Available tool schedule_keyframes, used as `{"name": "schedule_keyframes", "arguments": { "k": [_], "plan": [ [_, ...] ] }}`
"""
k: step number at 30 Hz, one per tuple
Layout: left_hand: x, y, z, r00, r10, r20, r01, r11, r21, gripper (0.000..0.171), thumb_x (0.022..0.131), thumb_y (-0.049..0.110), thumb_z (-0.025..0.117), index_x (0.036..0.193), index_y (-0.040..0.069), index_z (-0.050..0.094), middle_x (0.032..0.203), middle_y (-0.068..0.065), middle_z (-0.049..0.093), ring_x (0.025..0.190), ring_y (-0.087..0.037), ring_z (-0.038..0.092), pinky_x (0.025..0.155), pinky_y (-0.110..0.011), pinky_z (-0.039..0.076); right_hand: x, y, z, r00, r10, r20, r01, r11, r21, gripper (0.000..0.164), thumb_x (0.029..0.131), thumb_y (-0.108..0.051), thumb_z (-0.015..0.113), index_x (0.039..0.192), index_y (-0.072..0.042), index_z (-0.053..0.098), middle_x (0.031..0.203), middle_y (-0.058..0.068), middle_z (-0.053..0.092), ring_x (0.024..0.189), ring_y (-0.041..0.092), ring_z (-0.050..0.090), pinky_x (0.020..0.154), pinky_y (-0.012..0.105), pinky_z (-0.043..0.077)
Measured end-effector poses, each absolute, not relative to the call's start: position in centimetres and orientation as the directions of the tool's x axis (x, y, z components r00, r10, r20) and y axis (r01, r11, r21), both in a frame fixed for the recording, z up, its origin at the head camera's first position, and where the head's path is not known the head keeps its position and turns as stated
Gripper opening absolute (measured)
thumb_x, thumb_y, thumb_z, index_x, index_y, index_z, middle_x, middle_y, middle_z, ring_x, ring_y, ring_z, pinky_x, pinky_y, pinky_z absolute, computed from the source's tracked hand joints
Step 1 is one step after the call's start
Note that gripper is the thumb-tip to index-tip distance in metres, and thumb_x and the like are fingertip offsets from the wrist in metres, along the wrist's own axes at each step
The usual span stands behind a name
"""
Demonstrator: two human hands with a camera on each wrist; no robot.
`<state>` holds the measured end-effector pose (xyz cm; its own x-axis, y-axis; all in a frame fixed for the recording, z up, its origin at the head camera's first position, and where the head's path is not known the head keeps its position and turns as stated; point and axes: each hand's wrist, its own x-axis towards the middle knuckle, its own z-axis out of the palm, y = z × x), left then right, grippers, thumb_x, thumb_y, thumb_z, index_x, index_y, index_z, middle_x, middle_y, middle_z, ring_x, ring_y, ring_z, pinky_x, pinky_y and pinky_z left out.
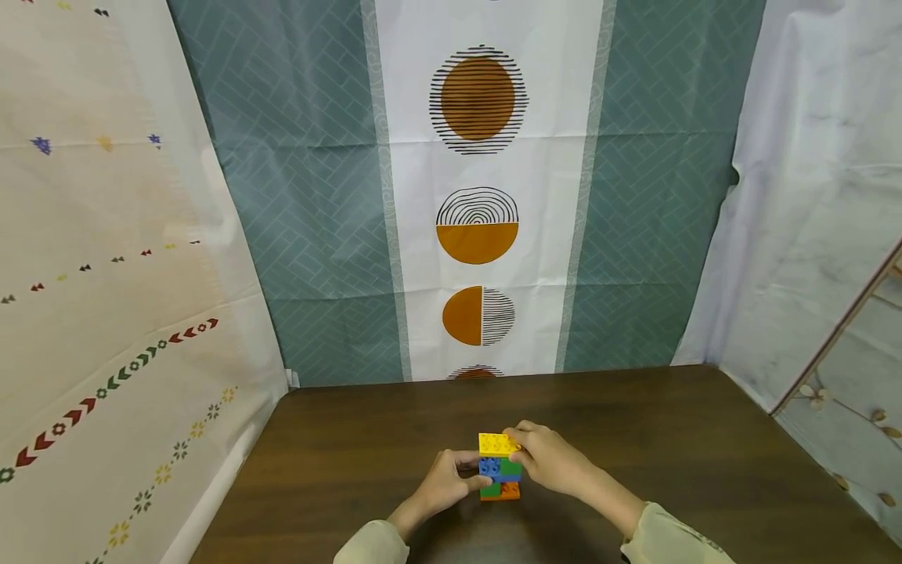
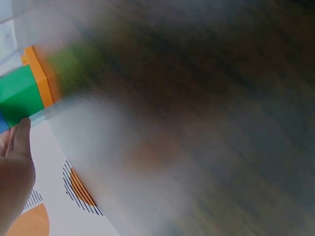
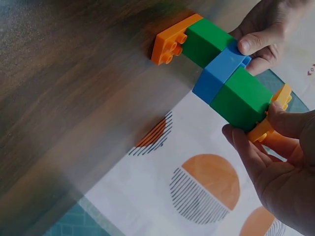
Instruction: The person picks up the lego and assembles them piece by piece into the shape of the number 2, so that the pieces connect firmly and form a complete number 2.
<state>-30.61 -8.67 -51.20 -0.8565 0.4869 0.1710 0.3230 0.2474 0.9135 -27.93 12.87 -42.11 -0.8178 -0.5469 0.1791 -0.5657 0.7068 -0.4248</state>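
A small tower of toy building blocks stands at the near middle of the table. From the bottom up it has a flat orange block (image 3: 162,49), a green block (image 3: 209,42), a blue block (image 3: 216,73), another green block (image 3: 241,98) and a flat yellow block (image 1: 493,445). My left hand (image 1: 442,479) grips the tower from the left, its thumb at the blue and lower green blocks. With thumb and fingers, my right hand (image 1: 553,460) pinches the yellow block at the top right. In the left wrist view only the lower blocks show, beside my left hand (image 2: 17,167).
The dark wooden table (image 1: 352,439) spreads around the tower. Behind it hangs a green and white patterned cloth (image 1: 317,235). A cream printed cloth (image 1: 106,235) borders the left side, and a white one (image 1: 796,235) the right.
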Motion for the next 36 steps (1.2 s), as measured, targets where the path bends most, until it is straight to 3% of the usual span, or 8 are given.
{"name": "schedule_keyframes", "arguments": {
  "k": [8,17,23,28,32,36],
  "plan": [
    [-30.5,-8.6,-51.2,-0.863,0.478,0.162,0.301,0.231,0.925,0.034,0.087,0.014,0.072,0.117,-0.001,0.069,0.107,-0.016,0.074,0.094,-0.017,0.072,0.084,-0.028,0.058,-28.0,12.9,-41.8,-0.806,-0.574,0.142,-0.582,0.728,-0.363,0.040,0.091,-0.011,0.065,0.127,0.007,0.059,0.119,0.022,0.064,0.100,0.031,0.066,0.083,0.037,0.058],
    [-30.5,-8.4,-51.3,-0.857,0.489,0.161,0.286,0.192,0.939,0.035,0.088,0.010,0.071,0.120,-0.002,0.067,0.110,-0.018,0.073,0.100,-0.029,0.071,0.084,-0.030,0.058,-28.4,13.1,-41.2,-0.795,-0.599,0.095,-0.585,0.717,-0.380,0.038,0.089,-0.008,0.067,0.123,0.008,0.061,0.117,0.024,0.066,0.100,0.032,0.067,0.082,0.037,0.058],
    [-30.5,-8.3,-51.4,-0.860,0.479,0.178,0.297,0.185,0.937,0.034,0.087,0.010,0.072,0.119,0.000,0.068,0.110,-0.017,0.073,0.098,-0.023,0.072,0.083,-0.028,0.058,-28.3,13.1,-41.0,-0.783,-0.614,0.099,-0.609,0.725,-0.321,0.038,0.088,-0.009,0.068,0.122,0.007,0.063,0.117,0.025,0.067,0.104,0.036,0.067,0.084,0.040,0.058],
    [-30.4,-8.3,-51.4,-0.853,0.483,0.198,0.320,0.184,0.929,0.033,0.086,0.011,0.073,0.116,-0.001,0.069,0.109,-0.018,0.073,0.097,-0.019,0.072,0.083,-0.028,0.058,-28.0,12.9,-41.1,-0.779,-0.612,0.135,-0.624,0.735,-0.267,0.033,0.086,-0.009,0.071,0.116,0.004,0.065,0.111,0.021,0.070,0.096,0.032,0.070,0.078,0.034,0.059],
    [-30.3,-8.4,-51.3,-0.850,0.486,0.203,0.323,0.176,0.930,0.033,0.086,0.010,0.073,0.116,-0.003,0.068,0.108,-0.020,0.073,0.098,-0.026,0.072,0.084,-0.029,0.058,-27.8,12.5,-41.1,-0.781,-0.602,0.166,-0.624,0.753,-0.208,0.030,0.084,-0.011,0.074,0.111,0.000,0.068,0.104,0.016,0.073,0.086,0.027,0.070,0.072,0.030,0.059],
    [-30.4,-8.4,-51.3,-0.857,0.483,0.179,0.295,0.176,0.939,0.033,0.086,0.008,0.072,0.117,-0.004,0.067,0.109,-0.020,0.073,0.099,-0.030,0.071,0.083,-0.029,0.058,-27.8,12.0,-40.9,-0.807,-0.569,0.154,-0.589,0.791,-0.167,0.032,0.083,-0.015,0.075,0.111,-0.002,0.069,0.102,0.013,0.074,0.084,0.025,0.067,0.071,0.032,0.058]
  ]
}}
